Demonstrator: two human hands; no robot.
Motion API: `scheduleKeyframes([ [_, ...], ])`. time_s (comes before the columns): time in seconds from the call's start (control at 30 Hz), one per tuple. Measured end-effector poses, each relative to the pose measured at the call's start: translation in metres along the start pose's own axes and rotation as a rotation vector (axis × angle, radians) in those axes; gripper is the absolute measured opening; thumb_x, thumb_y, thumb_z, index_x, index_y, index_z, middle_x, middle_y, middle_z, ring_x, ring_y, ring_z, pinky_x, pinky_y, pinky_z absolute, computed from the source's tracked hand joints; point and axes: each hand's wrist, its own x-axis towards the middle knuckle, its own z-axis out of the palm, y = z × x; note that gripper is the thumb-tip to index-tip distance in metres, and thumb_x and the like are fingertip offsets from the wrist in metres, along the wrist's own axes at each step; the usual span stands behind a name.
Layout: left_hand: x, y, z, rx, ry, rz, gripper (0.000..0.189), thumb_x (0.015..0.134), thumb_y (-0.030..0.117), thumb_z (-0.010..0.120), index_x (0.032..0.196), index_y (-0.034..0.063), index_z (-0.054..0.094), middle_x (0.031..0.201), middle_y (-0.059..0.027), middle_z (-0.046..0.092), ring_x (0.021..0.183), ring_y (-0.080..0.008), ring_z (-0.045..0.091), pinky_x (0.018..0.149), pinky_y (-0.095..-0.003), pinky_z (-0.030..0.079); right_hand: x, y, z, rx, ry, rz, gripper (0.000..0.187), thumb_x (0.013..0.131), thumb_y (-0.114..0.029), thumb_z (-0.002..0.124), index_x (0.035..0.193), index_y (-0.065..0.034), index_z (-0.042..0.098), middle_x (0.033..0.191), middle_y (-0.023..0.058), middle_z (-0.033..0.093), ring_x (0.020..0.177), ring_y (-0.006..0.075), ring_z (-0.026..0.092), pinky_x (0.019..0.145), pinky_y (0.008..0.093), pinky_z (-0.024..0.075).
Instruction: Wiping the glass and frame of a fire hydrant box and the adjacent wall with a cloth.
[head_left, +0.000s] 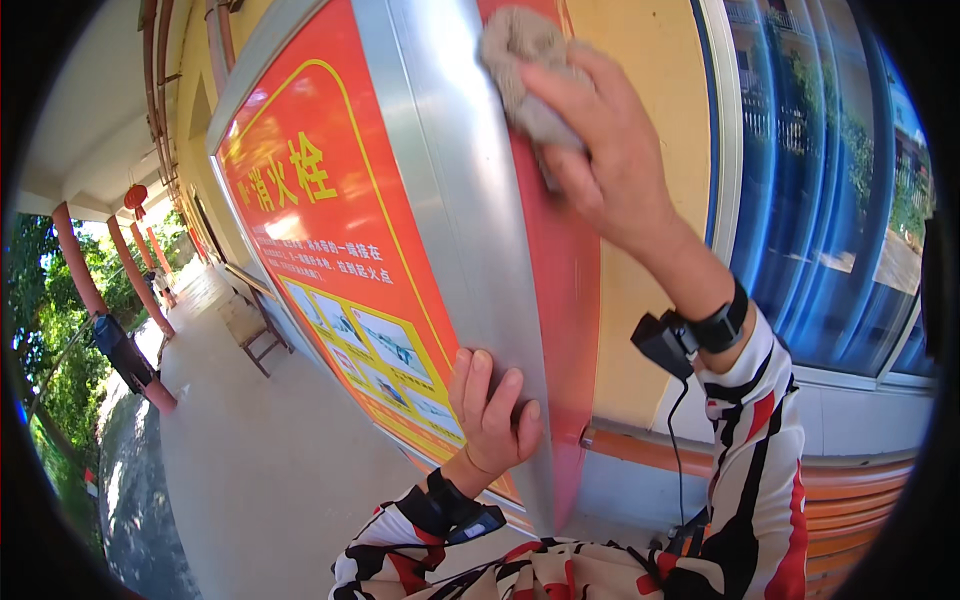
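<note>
A wall-mounted fire hydrant cabinet (457, 195) stands right before me, with a silver metal frame and a red front panel (330, 225) bearing yellow and white writing and small pictures. High on its red side (559, 300), my right hand (607, 142) presses a bunched grey-brown cloth (525, 67) at the edge where the metal frame meets the side. My left hand (491, 416) lies on the lower part of the frame, fingers spread and nothing held. Both wrists wear black straps with small devices.
A blue-tinted window (810, 187) is at right, above an orange slatted bench (840, 510). Down the corridor to the left are a wooden chair (251, 322), reddish columns (82, 262) with a dark bag (120, 352) against one, and a red lantern (136, 198).
</note>
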Motion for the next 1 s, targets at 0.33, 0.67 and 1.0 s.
scheduleKeyframes([
  [0.33,0.001,0.002,0.002,-0.04,0.053,-0.041,0.045,0.09,0.02,0.057,0.131,0.0025,0.05,0.145,-0.0248,0.039,0.137,-0.0455,0.033,0.111,-0.0522,0.029,-0.215,-0.121,-0.047,0.287,-0.355,0.391,0.052,0.067,-0.006,0.073,0.117,-0.0172,0.066,0.122,0.0206,0.053,0.1,0.0367,0.057,0.078,0.0441,0.0479],
  [0.67,0.002,-0.002,-0.003,-0.06,0.055,-0.039,0.045,0.088,0.017,0.06,0.13,0.0028,0.052,0.144,-0.0238,0.04,0.134,-0.0455,0.036,0.109,-0.0527,0.032,-0.02,-0.077,-0.023,0.015,-0.234,0.075,0.053,0.069,-0.01,0.075,0.12,-0.0181,0.065,0.126,0.0182,0.05,0.109,0.038,0.054,0.089,0.0431,0.0479],
  [1.0,0.006,0.005,-0.002,-0.164,0.112,-0.087,0.041,0.084,0.012,0.063,0.125,0.0057,0.059,0.138,-0.0183,0.048,0.13,-0.0395,0.042,0.105,-0.0513,0.038,0.205,-0.055,-0.03,-0.039,-0.655,0.294,0.024,0.089,-0.012,0.059,0.111,-0.0068,0.067,0.11,0.0202,0.059,0.096,0.0346,0.062,0.079,0.0391,0.0505],
])
